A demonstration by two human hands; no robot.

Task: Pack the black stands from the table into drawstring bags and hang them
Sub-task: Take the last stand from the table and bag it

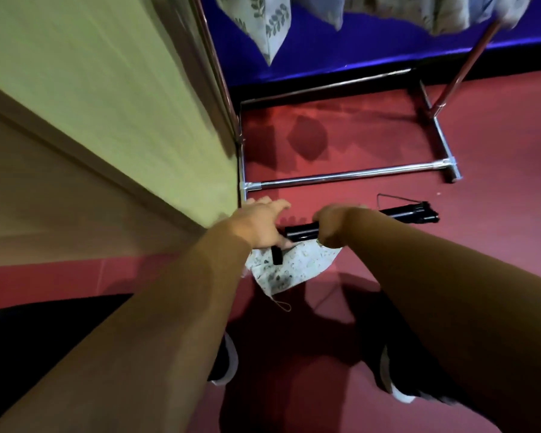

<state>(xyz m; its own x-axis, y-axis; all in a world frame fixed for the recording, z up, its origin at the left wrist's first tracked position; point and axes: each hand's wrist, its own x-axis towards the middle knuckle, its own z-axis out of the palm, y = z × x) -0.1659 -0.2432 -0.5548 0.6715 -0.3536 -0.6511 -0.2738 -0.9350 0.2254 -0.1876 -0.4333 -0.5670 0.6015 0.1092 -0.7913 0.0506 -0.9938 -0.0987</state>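
Already several hung bags (263, 26) dangle from the rack (341, 175) at the top of the view, so part of the job looks done. No other stands show on the slice of table (107, 89) at the left, though most of its top is out of frame, so how many remain I cannot tell. The step in hand seems to be the bagging itself: one stand (302, 231) is out in the air over the red floor (497, 214), not yet inside its bag (297, 267), and hanging it is left after that.

The right hand (334, 226) is curled tight round the stand near its middle and holds it roughly level, one end jutting out to the right and the other reaching toward the left hand (260, 226). The left hand sits just beside that nearer end with its fingers spread and mostly straight, the thumb down by the bag's top edge. Whether it pinches the cloth there I cannot tell, as the hand hides the contact.

The bag droops directly under both hands, just below the stand, its cord (283, 306) trailing from the low corner. A short black piece crosses the cloth beneath the left thumb; whether it belongs to the stand is unclear. My guess is that the bag's mouth must be opened wider before the stand's near end can go in
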